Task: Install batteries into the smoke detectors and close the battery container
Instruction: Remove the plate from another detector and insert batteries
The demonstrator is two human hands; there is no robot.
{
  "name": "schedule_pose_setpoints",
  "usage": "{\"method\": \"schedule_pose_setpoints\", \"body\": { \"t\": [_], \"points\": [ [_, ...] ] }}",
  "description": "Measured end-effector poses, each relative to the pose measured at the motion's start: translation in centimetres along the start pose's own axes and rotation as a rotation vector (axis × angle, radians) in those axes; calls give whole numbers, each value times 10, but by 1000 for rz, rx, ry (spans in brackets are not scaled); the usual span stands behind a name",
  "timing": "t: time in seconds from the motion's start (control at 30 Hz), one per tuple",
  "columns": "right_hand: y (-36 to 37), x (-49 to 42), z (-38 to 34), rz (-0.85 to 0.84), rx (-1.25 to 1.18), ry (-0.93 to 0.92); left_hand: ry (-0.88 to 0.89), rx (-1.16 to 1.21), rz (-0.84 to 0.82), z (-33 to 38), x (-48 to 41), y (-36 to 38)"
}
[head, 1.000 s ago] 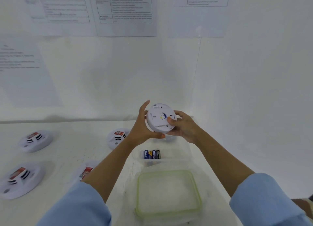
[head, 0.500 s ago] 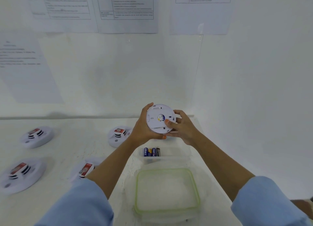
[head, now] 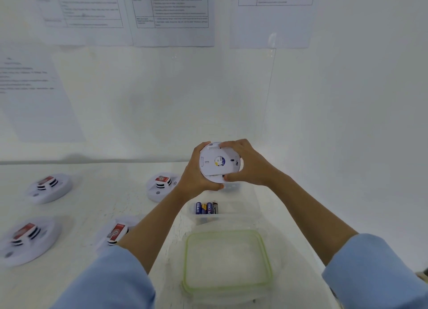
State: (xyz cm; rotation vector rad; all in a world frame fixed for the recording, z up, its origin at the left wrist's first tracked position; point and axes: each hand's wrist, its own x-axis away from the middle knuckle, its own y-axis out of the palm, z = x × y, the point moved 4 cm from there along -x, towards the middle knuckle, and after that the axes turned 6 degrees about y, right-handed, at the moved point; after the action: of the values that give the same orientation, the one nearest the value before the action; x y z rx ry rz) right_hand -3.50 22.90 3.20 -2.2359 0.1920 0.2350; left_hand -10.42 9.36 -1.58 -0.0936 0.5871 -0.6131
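Right hand (head: 250, 164) now spans smoke detector (head: 216, 162) rim

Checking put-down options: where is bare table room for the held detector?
Bare table lies between the far-left detector and the middle detector. Crowded on the right: battery container and lid take up most of the strip by the wall.

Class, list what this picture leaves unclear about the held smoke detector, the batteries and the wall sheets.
Head view only:
- The smoke detector: its inside is hidden by its cover, so you cannot tell whether it is loaded.
- The batteries in the clear box: too small to count exactly.
- The wall sheets: the print is blurred, and the tops are cut off by the frame edge.
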Motion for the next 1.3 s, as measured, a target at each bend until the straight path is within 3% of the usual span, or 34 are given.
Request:
{"method": "schedule_pose_setpoints", "body": {
  "t": [0.27,0.47,0.8,1.3],
  "points": [
    [-6,-8,-21,-23,355,-37,24,12,-38,2,0,-1],
    [-2,-8,-18,-73,225,-15,28,33,-54,3,-1,-6],
    [3,-8,-18,-62,203,-28,80,27,-12,3,5,-5],
    [-1,-9,-29,-83,330,-134,30,39,-29,4,3,-9]
  ]
}}
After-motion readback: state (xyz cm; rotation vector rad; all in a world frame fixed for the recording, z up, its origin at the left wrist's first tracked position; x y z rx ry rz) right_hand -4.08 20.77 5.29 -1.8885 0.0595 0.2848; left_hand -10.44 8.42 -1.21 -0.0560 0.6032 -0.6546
